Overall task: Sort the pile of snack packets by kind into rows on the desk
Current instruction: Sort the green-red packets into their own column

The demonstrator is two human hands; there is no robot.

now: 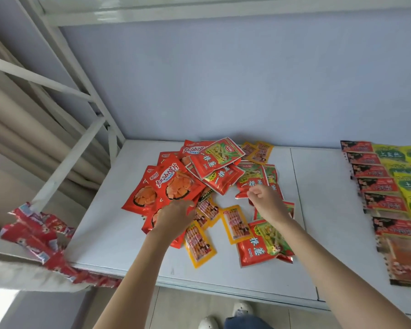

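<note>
the pile (pixel 207 195) is spread at the middle of the desk (pixel 109 238), straight ahead of both hands and touched by both. the left hand (pixel 173 217) is laid on the pile's near-left part, fingers curled onto the edge of a red packet (pixel 173 179); whether a true grip is held cannot be told. the right hand (pixel 266 201) is closed, with the corner of a red-and-green packet (pixel 254 179) seemingly pinched between thumb and forefinger; that packet lies just beyond the knuckles, its long axis running away from the person and tilted a little left. the coming move is judged to turn on this: the sorted rows (pixel 384 186) lie well apart to the right, so the right hand is the nearer one for carrying a packet across, while the left is better placed for steadying or parting the heap. in the pile, about four large red packets are counted at the left, about six red-and-green ones across the back and right, and about six small yellow packets (pixel 236 224), two at the back and the rest near the front; overlaps hide some, so the counts are approximate. at the right, a column of about seven dark red packets is laid out, with a yellow-green column (pixel 403 167) beside it, cut off by the edge. a strip of red packets (pixel 36 236) hangs over the desk's left corner.
</note>
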